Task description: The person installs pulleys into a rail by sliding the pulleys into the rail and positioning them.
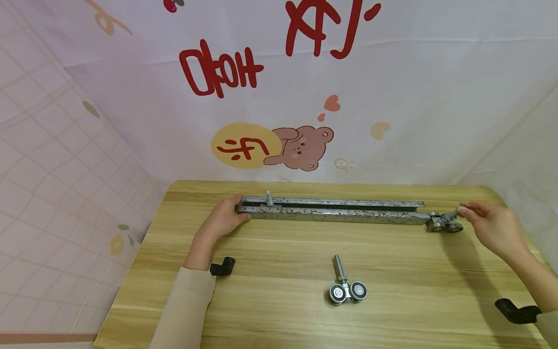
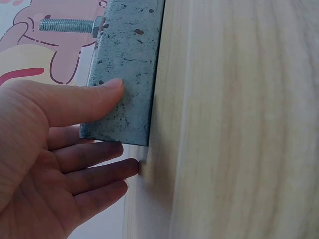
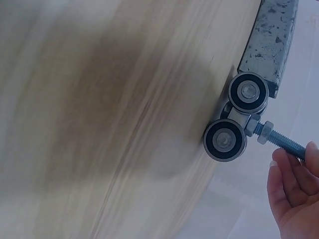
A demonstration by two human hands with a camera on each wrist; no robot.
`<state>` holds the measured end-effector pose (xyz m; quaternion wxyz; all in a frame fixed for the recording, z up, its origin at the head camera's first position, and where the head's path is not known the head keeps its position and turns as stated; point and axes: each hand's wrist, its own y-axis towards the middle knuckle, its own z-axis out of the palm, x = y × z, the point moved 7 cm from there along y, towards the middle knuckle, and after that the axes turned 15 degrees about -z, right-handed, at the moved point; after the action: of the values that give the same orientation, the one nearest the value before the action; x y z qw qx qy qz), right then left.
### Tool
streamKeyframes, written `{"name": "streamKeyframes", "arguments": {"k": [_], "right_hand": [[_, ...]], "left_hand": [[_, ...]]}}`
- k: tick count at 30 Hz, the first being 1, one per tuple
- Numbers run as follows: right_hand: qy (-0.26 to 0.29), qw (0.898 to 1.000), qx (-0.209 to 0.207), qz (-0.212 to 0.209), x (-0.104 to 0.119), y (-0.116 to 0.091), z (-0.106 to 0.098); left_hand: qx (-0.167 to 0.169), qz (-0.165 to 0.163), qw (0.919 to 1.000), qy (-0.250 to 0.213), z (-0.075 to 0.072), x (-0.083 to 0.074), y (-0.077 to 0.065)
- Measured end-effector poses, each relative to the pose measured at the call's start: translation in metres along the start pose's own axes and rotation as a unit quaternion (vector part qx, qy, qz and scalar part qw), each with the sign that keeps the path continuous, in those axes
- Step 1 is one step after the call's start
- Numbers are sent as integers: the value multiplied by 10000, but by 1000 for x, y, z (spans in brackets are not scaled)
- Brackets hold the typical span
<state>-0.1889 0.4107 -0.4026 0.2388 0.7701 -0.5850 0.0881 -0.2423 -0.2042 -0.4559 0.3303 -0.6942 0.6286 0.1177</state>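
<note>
A speckled metal track (image 1: 335,215) with a slot along its top lies across the back of the table. My left hand (image 1: 224,216) grips its left end, the thumb (image 2: 112,85) flat on the front face and the other fingers behind and beyond the end. From the slot near that hand a threaded bolt (image 1: 269,198) stands up. My right hand (image 1: 497,228) pinches the threaded stem (image 3: 281,141) of a roller trolley (image 1: 443,224), which is tilted at the track's right end. Its upper wheel (image 3: 248,91) overlaps the track's end in the right wrist view.
Another roller trolley (image 1: 347,292) lies on the wooden table (image 1: 279,320) in front of the track, its stem pointing away. Black straps or mounts (image 1: 223,266) show at both wrists. Behind the table hangs a printed cloth (image 1: 392,87) with a bear and red characters.
</note>
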Motion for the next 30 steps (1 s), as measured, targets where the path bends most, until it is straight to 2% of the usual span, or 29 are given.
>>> {"name": "streamKeyframes", "arguments": {"k": [18,30], "right_hand": [[142,9988,-177,-426,10,20,5],[-95,9977,-244,-631,11,32,4]], "left_hand": [[-7,9,10000,-4,-2,1,-1],[61,-43,10000,-26,-1,0,-1]]}}
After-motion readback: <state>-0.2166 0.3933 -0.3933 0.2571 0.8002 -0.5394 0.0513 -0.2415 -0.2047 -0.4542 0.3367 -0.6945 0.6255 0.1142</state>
